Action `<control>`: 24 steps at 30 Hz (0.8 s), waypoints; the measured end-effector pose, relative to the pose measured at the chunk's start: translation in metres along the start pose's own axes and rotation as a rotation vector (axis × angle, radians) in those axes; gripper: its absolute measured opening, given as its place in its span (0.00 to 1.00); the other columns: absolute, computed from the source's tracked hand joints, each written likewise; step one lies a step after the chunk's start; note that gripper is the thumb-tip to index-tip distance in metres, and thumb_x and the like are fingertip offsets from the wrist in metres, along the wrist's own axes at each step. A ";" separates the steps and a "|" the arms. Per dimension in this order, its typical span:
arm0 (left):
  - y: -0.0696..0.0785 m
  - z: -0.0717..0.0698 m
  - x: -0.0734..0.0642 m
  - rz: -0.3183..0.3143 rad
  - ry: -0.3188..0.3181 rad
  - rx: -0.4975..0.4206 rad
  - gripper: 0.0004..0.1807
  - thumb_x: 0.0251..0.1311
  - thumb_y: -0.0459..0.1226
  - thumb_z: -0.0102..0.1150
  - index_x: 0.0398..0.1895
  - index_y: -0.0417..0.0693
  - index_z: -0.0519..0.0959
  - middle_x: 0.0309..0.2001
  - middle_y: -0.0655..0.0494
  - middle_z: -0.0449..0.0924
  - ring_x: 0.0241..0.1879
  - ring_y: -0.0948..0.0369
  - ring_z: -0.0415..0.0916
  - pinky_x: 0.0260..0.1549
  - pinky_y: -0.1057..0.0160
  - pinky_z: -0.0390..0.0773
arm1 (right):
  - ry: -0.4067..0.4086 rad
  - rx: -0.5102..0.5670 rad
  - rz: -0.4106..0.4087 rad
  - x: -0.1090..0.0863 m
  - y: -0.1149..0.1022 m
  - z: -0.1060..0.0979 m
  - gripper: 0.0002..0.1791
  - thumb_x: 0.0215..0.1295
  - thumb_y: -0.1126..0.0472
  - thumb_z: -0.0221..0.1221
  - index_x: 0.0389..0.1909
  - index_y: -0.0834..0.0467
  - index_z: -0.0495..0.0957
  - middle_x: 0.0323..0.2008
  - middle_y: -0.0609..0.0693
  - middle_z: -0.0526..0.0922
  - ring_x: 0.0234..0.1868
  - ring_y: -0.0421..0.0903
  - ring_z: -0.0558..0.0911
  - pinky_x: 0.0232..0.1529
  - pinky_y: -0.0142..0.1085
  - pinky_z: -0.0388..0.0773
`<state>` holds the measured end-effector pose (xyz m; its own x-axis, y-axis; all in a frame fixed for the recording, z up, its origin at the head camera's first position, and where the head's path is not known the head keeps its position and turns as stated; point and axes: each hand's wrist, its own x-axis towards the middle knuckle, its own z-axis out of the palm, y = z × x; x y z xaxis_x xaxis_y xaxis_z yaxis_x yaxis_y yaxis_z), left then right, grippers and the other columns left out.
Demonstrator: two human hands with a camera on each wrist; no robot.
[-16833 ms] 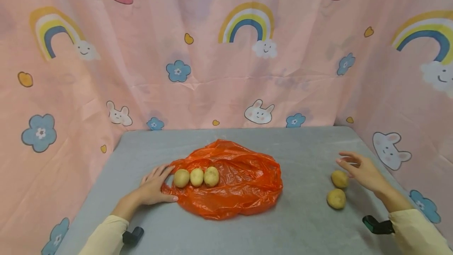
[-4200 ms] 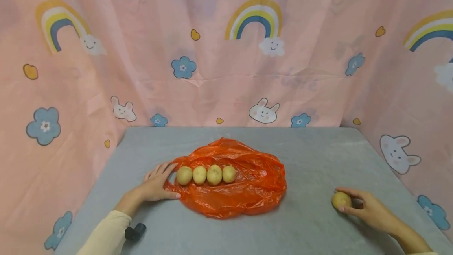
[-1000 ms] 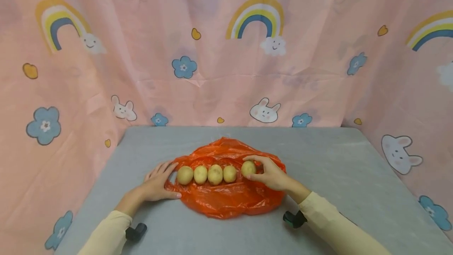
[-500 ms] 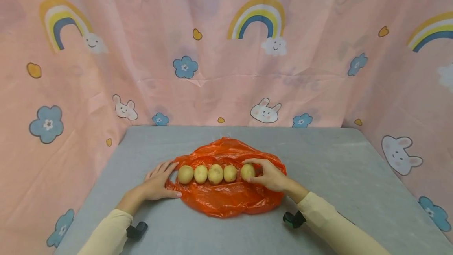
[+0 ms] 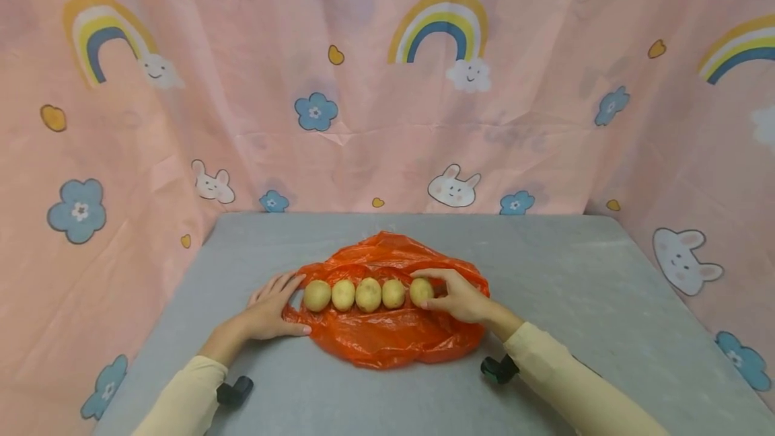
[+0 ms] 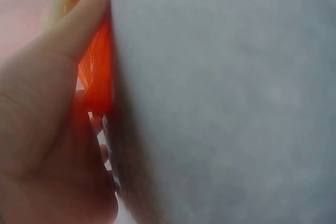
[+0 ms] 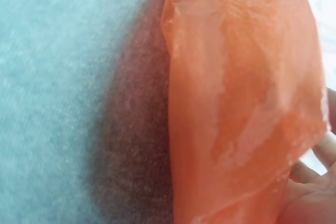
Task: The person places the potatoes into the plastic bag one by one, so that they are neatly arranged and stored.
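Observation:
An orange plastic bag (image 5: 387,338) lies flat on the grey table, with a row of several potatoes (image 5: 368,295) across it. The right hand (image 5: 457,296) holds the potato (image 5: 420,293) at the right end of the row, thumb and fingers curled about it, a small gap left of it. Fingers spread, the left hand (image 5: 269,308) rests at the bag's left edge beside the leftmost potato (image 5: 317,296). In the left wrist view the thumb (image 6: 79,30) lies along the orange plastic (image 6: 100,77). In the right wrist view the bag (image 7: 236,98) hides most of the right hand (image 7: 312,198).
The grey table (image 5: 545,254) reaches back to a pink patterned curtain (image 5: 375,167), which also hangs at both sides. A dark device sits under each wrist, one by the left sleeve (image 5: 188,389) and one by the right sleeve (image 5: 563,375).
The two potatoes at the table's right were brought onto the bag, lengthening the row. Over the last second the right hand has shifted its potato slightly left. The left hand stays in place.

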<state>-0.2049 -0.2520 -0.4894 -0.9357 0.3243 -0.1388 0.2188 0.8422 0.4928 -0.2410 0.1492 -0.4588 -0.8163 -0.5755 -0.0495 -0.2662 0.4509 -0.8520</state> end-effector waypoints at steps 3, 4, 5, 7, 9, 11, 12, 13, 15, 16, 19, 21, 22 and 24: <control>-0.004 0.002 0.000 -0.003 0.007 0.007 0.63 0.48 0.67 0.69 0.81 0.48 0.51 0.81 0.42 0.44 0.79 0.35 0.39 0.67 0.24 0.45 | -0.006 -0.002 0.007 0.002 0.000 0.000 0.28 0.66 0.65 0.64 0.68 0.59 0.73 0.66 0.61 0.74 0.62 0.58 0.74 0.60 0.53 0.79; -0.004 0.001 0.000 0.007 0.010 0.007 0.63 0.48 0.68 0.68 0.81 0.48 0.52 0.81 0.41 0.45 0.78 0.34 0.40 0.66 0.23 0.45 | -0.008 0.000 0.009 0.002 -0.001 0.000 0.28 0.67 0.65 0.64 0.68 0.59 0.73 0.66 0.61 0.74 0.62 0.58 0.75 0.60 0.52 0.80; -0.004 0.000 -0.001 0.011 0.008 0.003 0.64 0.48 0.69 0.68 0.81 0.48 0.52 0.81 0.40 0.45 0.78 0.33 0.40 0.66 0.23 0.45 | -0.011 0.001 0.009 0.002 -0.001 0.001 0.28 0.67 0.65 0.64 0.68 0.59 0.73 0.66 0.61 0.74 0.62 0.57 0.75 0.60 0.52 0.80; -0.002 -0.002 -0.001 0.008 0.001 -0.007 0.64 0.48 0.69 0.68 0.81 0.48 0.52 0.81 0.40 0.45 0.78 0.33 0.39 0.66 0.23 0.44 | -0.015 0.005 0.007 0.003 -0.001 0.001 0.28 0.67 0.65 0.64 0.68 0.60 0.73 0.66 0.62 0.74 0.61 0.57 0.75 0.59 0.51 0.80; -0.002 -0.002 -0.001 0.006 0.000 -0.006 0.63 0.48 0.68 0.69 0.81 0.47 0.52 0.81 0.40 0.45 0.78 0.33 0.39 0.67 0.23 0.44 | -0.020 0.010 -0.001 0.004 -0.001 0.001 0.28 0.67 0.66 0.64 0.68 0.61 0.73 0.66 0.62 0.74 0.60 0.57 0.76 0.59 0.51 0.80; -0.003 -0.001 0.001 -0.004 -0.001 -0.002 0.62 0.49 0.66 0.70 0.81 0.48 0.52 0.81 0.42 0.44 0.79 0.35 0.39 0.68 0.24 0.44 | -0.022 0.011 -0.003 0.005 -0.001 0.002 0.28 0.67 0.66 0.64 0.68 0.61 0.73 0.66 0.62 0.74 0.60 0.56 0.76 0.59 0.51 0.80; -0.003 -0.001 0.000 -0.007 -0.001 0.003 0.62 0.49 0.65 0.70 0.81 0.48 0.52 0.82 0.42 0.44 0.79 0.35 0.39 0.68 0.24 0.44 | -0.021 0.012 -0.002 0.005 -0.002 0.002 0.28 0.66 0.66 0.64 0.67 0.61 0.73 0.66 0.62 0.74 0.60 0.57 0.76 0.60 0.51 0.80; -0.002 -0.001 0.000 -0.007 0.001 0.002 0.62 0.50 0.65 0.70 0.81 0.48 0.52 0.82 0.42 0.44 0.79 0.35 0.39 0.68 0.25 0.44 | -0.020 0.012 -0.001 0.006 -0.001 0.002 0.28 0.66 0.66 0.64 0.67 0.61 0.73 0.66 0.62 0.74 0.60 0.57 0.76 0.60 0.52 0.80; 0.000 -0.003 -0.002 -0.001 0.000 -0.001 0.62 0.49 0.64 0.70 0.81 0.47 0.52 0.81 0.41 0.45 0.79 0.33 0.39 0.67 0.24 0.45 | -0.017 0.009 0.006 0.006 0.000 0.002 0.28 0.66 0.66 0.64 0.67 0.61 0.73 0.66 0.62 0.74 0.61 0.57 0.76 0.61 0.53 0.79; 0.001 -0.004 -0.003 0.003 -0.001 -0.006 0.62 0.49 0.65 0.70 0.81 0.47 0.52 0.81 0.40 0.45 0.78 0.33 0.39 0.67 0.24 0.44 | -0.016 0.008 0.012 0.007 0.000 0.001 0.28 0.66 0.66 0.64 0.67 0.60 0.73 0.66 0.62 0.74 0.62 0.57 0.75 0.61 0.53 0.79; 0.006 -0.007 -0.005 0.014 -0.005 -0.013 0.62 0.49 0.65 0.70 0.80 0.45 0.53 0.80 0.38 0.46 0.77 0.31 0.40 0.66 0.23 0.45 | -0.013 -0.001 0.018 0.007 0.002 0.001 0.28 0.66 0.67 0.65 0.67 0.60 0.73 0.67 0.61 0.74 0.63 0.58 0.75 0.61 0.54 0.79; 0.007 -0.007 -0.005 0.013 -0.007 -0.009 0.62 0.49 0.65 0.70 0.81 0.46 0.53 0.80 0.38 0.46 0.77 0.31 0.40 0.65 0.23 0.46 | -0.012 -0.008 0.021 0.008 0.002 0.001 0.28 0.66 0.67 0.65 0.67 0.60 0.73 0.67 0.61 0.74 0.64 0.59 0.74 0.61 0.54 0.79; 0.007 -0.007 -0.005 0.011 -0.010 -0.007 0.62 0.49 0.64 0.71 0.81 0.46 0.52 0.81 0.38 0.45 0.78 0.31 0.40 0.66 0.23 0.46 | -0.013 -0.011 0.021 0.008 0.002 0.000 0.29 0.65 0.67 0.65 0.67 0.60 0.73 0.67 0.61 0.74 0.64 0.59 0.74 0.60 0.54 0.79; 0.007 -0.007 -0.004 0.008 -0.012 -0.002 0.61 0.50 0.63 0.71 0.81 0.46 0.52 0.81 0.39 0.45 0.78 0.32 0.40 0.66 0.23 0.46 | -0.013 -0.019 0.023 0.008 0.002 0.000 0.29 0.65 0.67 0.65 0.67 0.59 0.73 0.67 0.61 0.74 0.64 0.59 0.74 0.60 0.55 0.79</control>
<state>-0.2011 -0.2503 -0.4795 -0.9306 0.3359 -0.1457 0.2254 0.8390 0.4952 -0.2477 0.1450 -0.4609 -0.8159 -0.5731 -0.0760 -0.2570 0.4773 -0.8403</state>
